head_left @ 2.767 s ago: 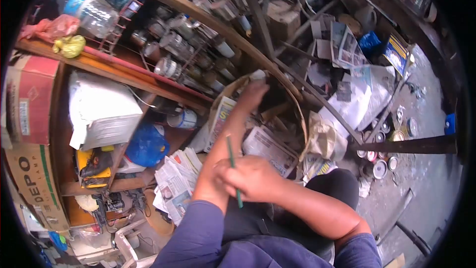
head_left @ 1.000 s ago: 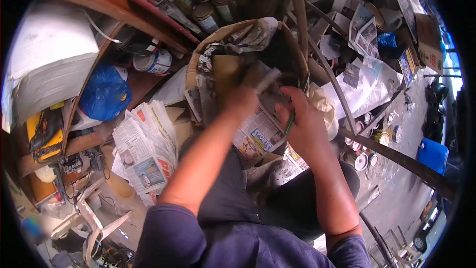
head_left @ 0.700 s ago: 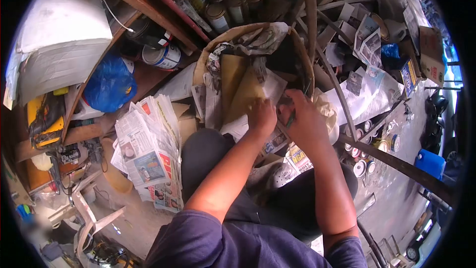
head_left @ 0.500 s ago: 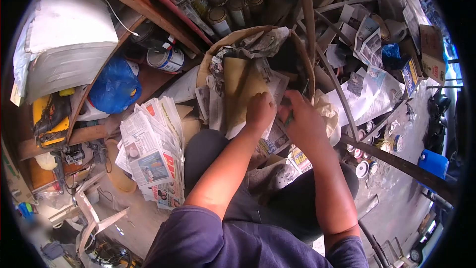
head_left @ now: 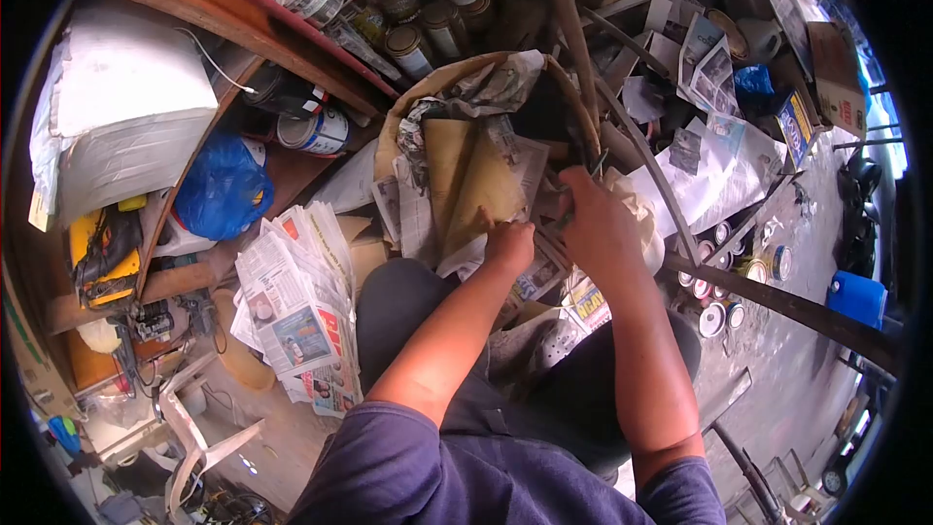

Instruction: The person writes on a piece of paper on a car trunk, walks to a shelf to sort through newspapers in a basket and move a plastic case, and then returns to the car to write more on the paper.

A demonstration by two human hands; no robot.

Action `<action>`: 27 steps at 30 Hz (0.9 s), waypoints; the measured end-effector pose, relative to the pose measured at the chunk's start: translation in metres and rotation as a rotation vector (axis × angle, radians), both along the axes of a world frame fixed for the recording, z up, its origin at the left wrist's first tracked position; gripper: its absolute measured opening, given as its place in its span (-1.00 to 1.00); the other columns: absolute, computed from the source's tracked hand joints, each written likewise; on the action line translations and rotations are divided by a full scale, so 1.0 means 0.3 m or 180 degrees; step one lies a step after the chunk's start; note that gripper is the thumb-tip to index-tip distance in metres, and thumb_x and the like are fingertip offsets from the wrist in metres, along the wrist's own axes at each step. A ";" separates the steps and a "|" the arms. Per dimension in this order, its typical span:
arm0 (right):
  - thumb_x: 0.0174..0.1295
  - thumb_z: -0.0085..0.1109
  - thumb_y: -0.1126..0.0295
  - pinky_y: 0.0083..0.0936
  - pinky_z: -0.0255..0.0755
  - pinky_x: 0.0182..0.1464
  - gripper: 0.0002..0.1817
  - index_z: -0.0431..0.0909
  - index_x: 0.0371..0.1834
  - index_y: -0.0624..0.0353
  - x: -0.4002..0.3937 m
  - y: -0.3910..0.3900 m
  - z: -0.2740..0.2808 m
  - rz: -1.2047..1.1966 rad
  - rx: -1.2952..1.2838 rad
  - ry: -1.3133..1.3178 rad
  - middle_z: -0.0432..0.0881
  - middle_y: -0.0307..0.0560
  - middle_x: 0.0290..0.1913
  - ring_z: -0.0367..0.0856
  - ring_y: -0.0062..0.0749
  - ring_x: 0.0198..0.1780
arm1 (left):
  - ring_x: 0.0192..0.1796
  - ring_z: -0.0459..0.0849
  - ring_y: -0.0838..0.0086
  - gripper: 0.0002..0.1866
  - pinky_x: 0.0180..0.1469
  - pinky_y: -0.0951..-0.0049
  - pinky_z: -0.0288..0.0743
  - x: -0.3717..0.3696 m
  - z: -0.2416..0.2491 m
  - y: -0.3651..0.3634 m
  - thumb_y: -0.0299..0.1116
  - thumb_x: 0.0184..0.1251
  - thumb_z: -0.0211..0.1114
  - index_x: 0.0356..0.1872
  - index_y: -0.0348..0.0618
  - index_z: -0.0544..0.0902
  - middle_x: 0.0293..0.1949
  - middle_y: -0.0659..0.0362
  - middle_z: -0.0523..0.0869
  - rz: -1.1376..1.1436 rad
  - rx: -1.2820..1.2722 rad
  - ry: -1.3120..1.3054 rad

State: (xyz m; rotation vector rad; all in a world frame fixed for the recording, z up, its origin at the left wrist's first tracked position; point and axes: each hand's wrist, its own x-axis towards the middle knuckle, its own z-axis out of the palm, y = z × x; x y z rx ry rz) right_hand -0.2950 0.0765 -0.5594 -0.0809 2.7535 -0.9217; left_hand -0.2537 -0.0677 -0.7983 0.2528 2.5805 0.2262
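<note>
In front of me is a round, brown-rimmed container (head_left: pixel 393 126) stuffed with newspaper and brown paper. My left hand (head_left: pixel 510 245) is closed, knuckles up, at the lower edge of the folded brown paper (head_left: pixel 483 180); whatever its fingers grip is hidden. A newspaper sheet (head_left: pixel 530 160) lies just beyond it. My right hand (head_left: pixel 595 224) is curled at the container's right side, beside crumpled cream paper (head_left: pixel 637 209). A thin, dark, pointed thing (head_left: pixel 602 161) sticks up by its fingers, too small to name. Below the hands is a printed sheet with bold letters (head_left: pixel 589 303).
A stack of newspapers (head_left: pixel 292 301) lies left of my knee. Paint cans (head_left: pixel 316 128) and a blue plastic bag (head_left: pixel 222 185) sit on the left shelf. Wooden bars (head_left: pixel 787 316) cross the right side, near small cans (head_left: pixel 712 317) and loose papers (head_left: pixel 714 170).
My left hand has moved down and slightly left, toward me, and a finger now points out. My right hand has shifted a little, its fingers more upright. The view has tilted slightly.
</note>
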 end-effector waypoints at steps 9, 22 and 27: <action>0.22 0.06 0.59 0.08 0.58 0.06 -0.49 0.53 0.27 0.02 -0.013 -0.017 -0.007 -0.0038 0.0293 -0.0331 0.83 0.04 -0.03 0.76 0.22 0.07 | 0.15 0.78 0.01 -0.49 0.56 -0.69 -0.21 -0.003 0.010 -0.002 -0.27 0.48 0.25 0.45 0.16 0.57 -0.06 -0.01 0.82 -0.0035 -0.0021 -0.0043; 0.32 0.09 0.51 0.09 0.68 -0.07 -0.78 0.51 0.01 0.23 0.027 -0.070 -0.005 0.0398 0.0225 0.0022 0.75 0.28 -0.15 0.80 0.23 -0.06 | 0.30 0.67 -0.24 -0.48 0.35 -0.04 0.53 -0.306 -0.032 -0.362 -0.31 0.43 0.25 0.33 -0.39 0.57 0.23 -0.41 0.67 0.2758 0.0996 0.0925; 0.33 0.14 0.48 0.12 0.63 -0.06 -0.75 0.52 0.07 0.19 0.083 -0.113 -0.029 0.0593 0.0186 0.0063 0.75 0.25 -0.15 0.78 0.25 -0.07 | 0.23 0.75 -0.15 -0.59 0.23 -0.04 0.62 -0.347 -0.258 -0.506 -0.24 0.41 0.23 0.16 -0.25 0.72 0.14 -0.24 0.78 0.2722 0.0721 0.0678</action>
